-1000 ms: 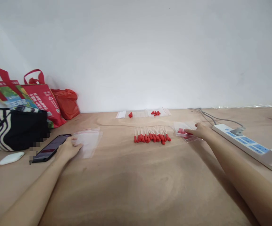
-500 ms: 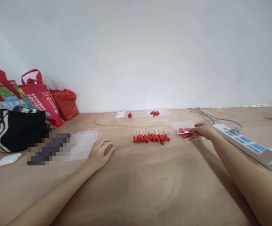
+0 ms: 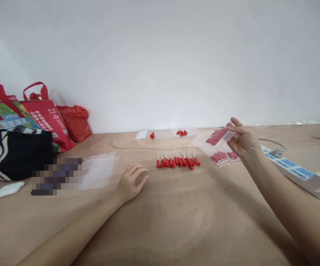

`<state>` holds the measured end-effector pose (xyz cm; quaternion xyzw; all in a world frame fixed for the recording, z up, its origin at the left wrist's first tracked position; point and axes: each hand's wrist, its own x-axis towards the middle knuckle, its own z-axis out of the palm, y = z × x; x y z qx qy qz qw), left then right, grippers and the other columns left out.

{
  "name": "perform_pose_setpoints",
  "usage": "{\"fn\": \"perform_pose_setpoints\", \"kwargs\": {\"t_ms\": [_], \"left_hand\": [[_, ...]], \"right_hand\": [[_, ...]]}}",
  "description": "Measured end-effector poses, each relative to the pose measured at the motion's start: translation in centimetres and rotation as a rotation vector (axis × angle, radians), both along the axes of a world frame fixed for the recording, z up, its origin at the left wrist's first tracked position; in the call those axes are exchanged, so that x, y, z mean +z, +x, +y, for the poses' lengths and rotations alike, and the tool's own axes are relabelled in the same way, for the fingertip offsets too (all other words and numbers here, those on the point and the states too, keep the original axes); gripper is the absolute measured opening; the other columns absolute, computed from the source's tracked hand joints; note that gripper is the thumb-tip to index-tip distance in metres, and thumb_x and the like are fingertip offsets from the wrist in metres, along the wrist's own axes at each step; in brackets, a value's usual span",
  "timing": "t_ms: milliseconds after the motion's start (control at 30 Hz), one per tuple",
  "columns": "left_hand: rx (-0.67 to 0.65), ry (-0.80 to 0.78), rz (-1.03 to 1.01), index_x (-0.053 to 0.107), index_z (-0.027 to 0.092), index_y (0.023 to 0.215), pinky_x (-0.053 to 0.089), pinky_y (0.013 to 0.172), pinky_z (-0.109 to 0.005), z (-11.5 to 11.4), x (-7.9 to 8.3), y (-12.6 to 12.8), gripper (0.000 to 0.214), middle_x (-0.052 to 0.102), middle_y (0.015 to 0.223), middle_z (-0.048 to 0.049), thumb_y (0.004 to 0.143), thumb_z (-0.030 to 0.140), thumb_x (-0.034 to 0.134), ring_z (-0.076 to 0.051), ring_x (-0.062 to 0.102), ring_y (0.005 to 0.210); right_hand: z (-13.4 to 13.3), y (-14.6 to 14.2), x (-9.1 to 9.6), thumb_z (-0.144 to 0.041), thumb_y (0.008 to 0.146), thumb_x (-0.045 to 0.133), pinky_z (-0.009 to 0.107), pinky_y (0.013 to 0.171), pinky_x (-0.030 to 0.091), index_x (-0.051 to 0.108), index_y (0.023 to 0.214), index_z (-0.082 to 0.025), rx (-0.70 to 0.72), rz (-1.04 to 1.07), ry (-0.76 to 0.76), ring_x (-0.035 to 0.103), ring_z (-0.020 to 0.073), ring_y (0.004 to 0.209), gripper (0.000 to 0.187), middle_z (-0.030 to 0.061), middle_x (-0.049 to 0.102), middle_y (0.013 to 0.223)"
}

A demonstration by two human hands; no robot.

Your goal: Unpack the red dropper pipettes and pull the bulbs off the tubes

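Raised above the table on the right, my right hand [image 3: 241, 138] pinches the edge of a clear zip bag [image 3: 217, 136] with red pieces inside. Below it lie more clear zip bags [image 3: 223, 158] that also hold red pieces. My left hand [image 3: 132, 181] rests on the table, fingers loosely apart, holding nothing. To its right is a row of thin pale sticks with red bulb-shaped tips [image 3: 178, 161], laid side by side with tips toward me. On its left lies a stack of clear zip bags [image 3: 100, 170].
By the wall lie clear bags [image 3: 164, 134] with small red pieces [image 3: 182, 133]. A white power strip [image 3: 290, 166] with a grey cable runs along the right. Shopping bags [image 3: 47, 116], a red plastic bag [image 3: 75, 122] and a black striped bag [image 3: 23, 153] stand on the left.
My right hand has lifted one zip bag of red pieces off the others on the table. My left hand has slid right, away from the stack of clear bags.
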<state>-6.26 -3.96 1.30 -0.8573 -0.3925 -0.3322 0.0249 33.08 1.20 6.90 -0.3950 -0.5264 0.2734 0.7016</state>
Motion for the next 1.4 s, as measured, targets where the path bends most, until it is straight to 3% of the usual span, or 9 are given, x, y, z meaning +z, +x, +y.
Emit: {"fn": "perform_pose_setpoints", "kwargs": {"t_ms": [133,267,433,500,600,800,1067,1233,1400], "left_hand": [[-0.067,-0.284,-0.198,0.047,0.019,0.105,0.044,0.084,-0.036,-0.5,-0.5,0.6,0.026,0.056,0.101,-0.0072,0.085,0.035,0.04,-0.019,0.053,0.094],[-0.219,-0.615,-0.373,0.034,0.021,0.121,0.044,0.088,-0.035,-0.7,-1.0,1.7,0.038,0.046,0.119,-0.0106,0.089,0.042,0.03,-0.019,0.051,0.103],[-0.298,-0.591,-0.256,0.034,0.021,0.122,0.039,0.093,-0.038,-1.4,-0.6,2.6,0.045,0.047,0.119,-0.0094,0.085,0.046,0.035,-0.021,0.048,0.107],[-0.3,-0.564,-0.184,0.031,0.021,0.125,0.039,0.093,-0.039,-1.8,-0.3,2.9,0.056,0.047,0.119,-0.0094,0.079,0.049,0.046,-0.023,0.047,0.108],[-0.22,-0.526,-0.033,0.03,0.02,0.125,0.038,0.092,-0.041,-2.3,0.0,3.1,0.074,0.046,0.12,-0.0101,0.066,0.05,0.062,-0.025,0.045,0.108],[-0.127,-0.44,0.059,0.04,0.019,0.117,0.037,0.092,-0.042,-2.5,0.7,3.0,0.057,0.049,0.115,-0.009,0.07,0.044,0.06,-0.025,0.046,0.107],[-0.354,-0.416,0.031,0.054,0.017,0.104,0.039,0.092,-0.034,-0.7,1.2,5.7,0.034,0.051,0.109,-0.0086,0.075,0.036,0.057,-0.019,0.05,0.103],[-0.412,-0.442,0.08,0.051,0.014,0.112,0.038,0.095,-0.038,-0.6,0.6,7.4,0.057,0.046,0.119,-0.0132,0.064,0.041,0.068,-0.023,0.045,0.11],[-0.403,-0.391,0.081,0.053,0.018,0.112,0.038,0.094,-0.038,-0.2,0.0,7.2,0.037,0.047,0.12,-0.0112,0.078,0.032,0.055,-0.021,0.044,0.112]], "right_hand": [[-3.3,-6.5,-0.3,-0.029,0.065,0.06,0.029,0.057,0.051,0.055,0.094,-0.024,0.291,0.023,-0.068,0.056,0.0121,0.062,0.03,-0.0005,0.056,0.079],[-5.6,-12.5,-3.4,-0.029,0.064,0.063,0.025,0.054,0.049,0.055,0.095,-0.024,0.565,0.041,-0.212,0.054,0.0092,0.058,0.033,0.001,0.058,0.088],[-5.9,-14.6,-6.3,-0.027,0.063,0.066,0.018,0.049,0.041,0.055,0.092,-0.022,0.822,0.03,-0.337,0.047,0.0035,0.052,0.031,-0.0016,0.056,0.086],[-5.4,-14.3,-6.9,-0.029,0.064,0.066,0.018,0.051,0.04,0.055,0.089,-0.021,0.789,-0.076,-0.335,0.047,0.004,0.054,0.029,-0.0017,0.056,0.082],[-4.8,-13.8,-7.8,-0.034,0.068,0.062,0.022,0.06,0.043,0.054,0.084,-0.018,0.563,-0.2,-0.293,0.05,0.008,0.062,0.024,-0.0008,0.055,0.075],[-5.7,-12.3,-8.8,-0.037,0.074,0.053,0.025,0.058,0.04,0.056,0.073,-0.018,0.222,-0.538,-0.313,0.051,0.012,0.061,0.019,0.0011,0.058,0.068],[-8.2,-12.7,-7.2,-0.036,0.077,0.045,0.033,0.071,0.034,0.063,0.067,-0.022,0.174,-0.904,-0.46,0.051,0.0132,0.06,0.025,-0.0017,0.063,0.066],[-8.7,-13.1,-6.7,-0.041,0.078,0.043,0.042,0.085,0.025,0.063,0.067,-0.022,0.231,-0.878,-0.541,0.051,0.0134,0.061,0.03,-0.0033,0.062,0.062],[-9.1,-13.3,-7.0,-0.039,0.079,0.043,0.041,0.086,0.023,0.06,0.067,-0.021,0.285,-0.863,-0.475,0.053,0.0146,0.071,0.028,-0.0032,0.063,0.07]]}}
